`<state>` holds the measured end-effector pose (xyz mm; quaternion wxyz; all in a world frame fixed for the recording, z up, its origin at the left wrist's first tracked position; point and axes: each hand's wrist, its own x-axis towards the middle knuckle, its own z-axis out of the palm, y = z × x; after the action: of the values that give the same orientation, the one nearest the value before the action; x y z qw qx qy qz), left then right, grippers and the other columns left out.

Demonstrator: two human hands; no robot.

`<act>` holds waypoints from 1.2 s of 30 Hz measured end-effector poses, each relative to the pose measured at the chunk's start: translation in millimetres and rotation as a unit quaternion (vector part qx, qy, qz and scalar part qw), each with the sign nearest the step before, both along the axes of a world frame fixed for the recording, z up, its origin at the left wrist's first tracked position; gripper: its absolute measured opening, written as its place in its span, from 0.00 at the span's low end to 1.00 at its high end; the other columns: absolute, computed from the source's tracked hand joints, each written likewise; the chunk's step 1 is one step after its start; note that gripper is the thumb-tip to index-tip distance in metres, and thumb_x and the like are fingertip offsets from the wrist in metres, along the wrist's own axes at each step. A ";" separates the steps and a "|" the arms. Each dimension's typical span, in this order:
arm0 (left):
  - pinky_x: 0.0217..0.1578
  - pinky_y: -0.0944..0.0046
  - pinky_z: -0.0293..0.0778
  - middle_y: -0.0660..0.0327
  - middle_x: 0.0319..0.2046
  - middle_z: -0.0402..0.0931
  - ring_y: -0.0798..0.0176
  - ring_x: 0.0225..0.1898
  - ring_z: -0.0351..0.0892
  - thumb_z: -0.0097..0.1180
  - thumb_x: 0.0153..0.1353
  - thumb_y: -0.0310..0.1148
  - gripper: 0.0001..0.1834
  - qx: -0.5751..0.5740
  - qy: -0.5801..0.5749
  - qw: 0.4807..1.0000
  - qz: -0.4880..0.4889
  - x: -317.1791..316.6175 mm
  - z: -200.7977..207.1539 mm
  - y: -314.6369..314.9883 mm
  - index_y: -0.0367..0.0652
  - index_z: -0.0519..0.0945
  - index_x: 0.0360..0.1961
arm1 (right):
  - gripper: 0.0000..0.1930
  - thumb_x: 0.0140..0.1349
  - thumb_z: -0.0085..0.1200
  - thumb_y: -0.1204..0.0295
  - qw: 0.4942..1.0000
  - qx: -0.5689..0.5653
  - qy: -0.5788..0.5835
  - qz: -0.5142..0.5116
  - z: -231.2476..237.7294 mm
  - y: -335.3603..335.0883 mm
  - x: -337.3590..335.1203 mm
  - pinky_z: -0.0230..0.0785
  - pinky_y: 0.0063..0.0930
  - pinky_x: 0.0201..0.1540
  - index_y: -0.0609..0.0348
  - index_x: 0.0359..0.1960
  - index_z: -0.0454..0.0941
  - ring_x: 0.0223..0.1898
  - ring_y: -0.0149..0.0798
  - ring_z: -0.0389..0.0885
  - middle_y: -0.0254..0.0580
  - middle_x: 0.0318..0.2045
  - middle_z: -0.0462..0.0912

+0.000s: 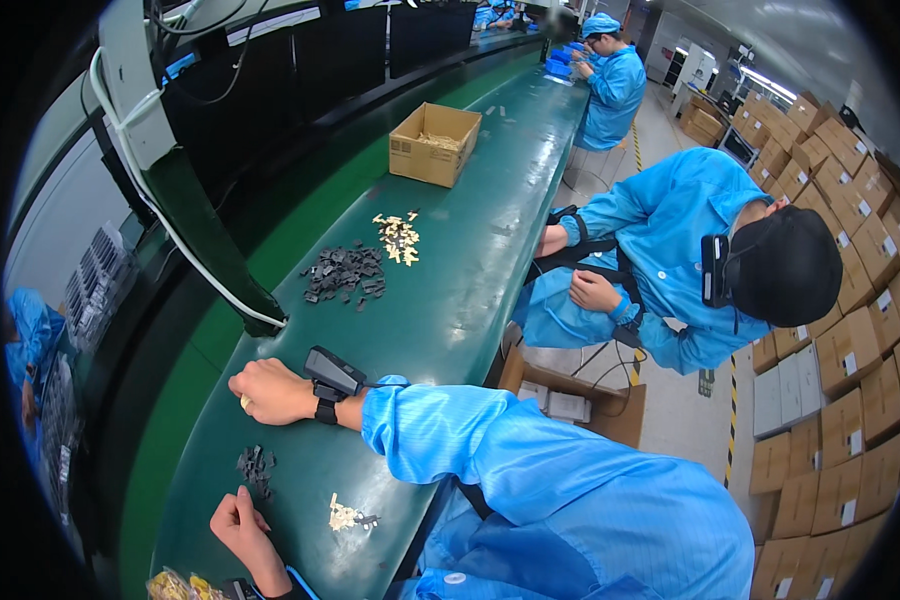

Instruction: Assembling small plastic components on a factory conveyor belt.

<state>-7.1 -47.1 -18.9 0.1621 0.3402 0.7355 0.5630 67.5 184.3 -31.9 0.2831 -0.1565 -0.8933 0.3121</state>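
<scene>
My right hand (pixel 278 392) is over the green table with its fingers curled closed. A small cream piece (pixel 245 402) shows at the fingers. A black strap with a dark box-shaped device (pixel 334 371) is on that wrist. Lower down, my left hand (pixel 246 532) has its thumb and fingers drawn together; what they hold, if anything, cannot be made out. Just above it lies a small pile of black pieces (pixel 256 468). To its right is a small heap of cream pieces (pixel 343 514) with a few dark ones beside it.
Farther along the green table (pixel 440 270) are larger piles of black pieces (pixel 344 273) and cream pieces (pixel 399 238), then an open cardboard box (pixel 434 145). A dark post (pixel 205 230) stands at left. Co-workers in blue (pixel 670 250) sit along the right edge.
</scene>
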 end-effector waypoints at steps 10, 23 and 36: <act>0.13 0.72 0.52 0.68 0.10 0.58 0.75 0.11 0.57 0.54 0.69 0.31 0.24 0.064 -0.060 0.996 0.003 0.1 -0.8 3.1 0.44 0.63 0.14 | 0.06 0.50 0.55 0.78 1.000 0.005 -0.020 0.011 4.1 3.1 6.4 0.73 0.51 0.40 0.65 0.30 0.81 0.35 0.59 0.83 0.57 0.28 0.84; 0.18 0.69 0.57 0.67 0.13 0.66 0.74 0.16 0.62 0.57 0.68 0.34 0.23 0.012 -0.045 0.999 -0.004 0.3 12.2 1.1 0.41 0.69 0.14 | 0.06 0.51 0.54 0.72 1.000 0.016 -0.007 -0.010 7.0 0.2 4.8 0.74 0.54 0.39 0.60 0.27 0.82 0.34 0.61 0.82 0.56 0.26 0.83; 0.25 0.73 0.61 0.67 0.18 0.72 0.77 0.22 0.69 0.61 0.64 0.28 0.15 -0.010 0.030 0.999 0.013 1.3 4.6 -5.2 0.37 0.75 0.20 | 0.09 0.54 0.57 0.70 0.991 -0.072 -0.041 0.105 23.9 -18.9 7.0 0.71 0.45 0.32 0.62 0.32 0.83 0.26 0.53 0.81 0.51 0.21 0.81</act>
<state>-5.8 -52.3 -14.2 0.1354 0.3457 0.7502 0.5471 74.5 165.4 -8.0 0.1994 -0.0946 -0.8908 0.3971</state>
